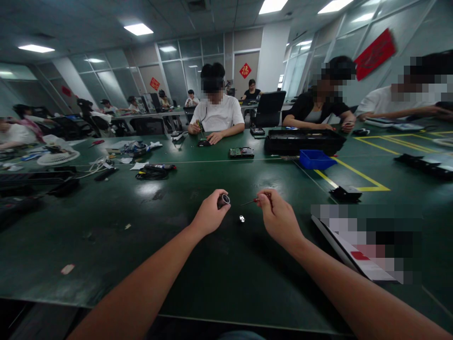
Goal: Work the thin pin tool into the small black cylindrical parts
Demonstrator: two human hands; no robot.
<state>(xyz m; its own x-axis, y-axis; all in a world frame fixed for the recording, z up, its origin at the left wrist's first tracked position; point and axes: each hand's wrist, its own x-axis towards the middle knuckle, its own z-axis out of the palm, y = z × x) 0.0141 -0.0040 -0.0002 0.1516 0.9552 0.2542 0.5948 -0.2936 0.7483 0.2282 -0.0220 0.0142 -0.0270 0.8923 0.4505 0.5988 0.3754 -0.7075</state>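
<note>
My left hand (209,212) is closed around a small dark cylinder (223,201) with a pale ring at its end, which faces right. In my right hand (279,212) is a thin screwdriver (252,201) with a reddish handle, mostly hidden by my fingers. Its slim shaft points left at the cylinder, with a gap between the two. On the green table (212,274), just below the shaft, lies a small shiny silver piece (242,218) whose kind I cannot make out.
A pixelated white box or booklet (368,264) lies by my right forearm. Farther off are a black bracket (346,193), a blue bin (316,159), a long black tray (304,141), a hard drive (241,152) and coiled black cable (154,172). Co-workers sit across the table.
</note>
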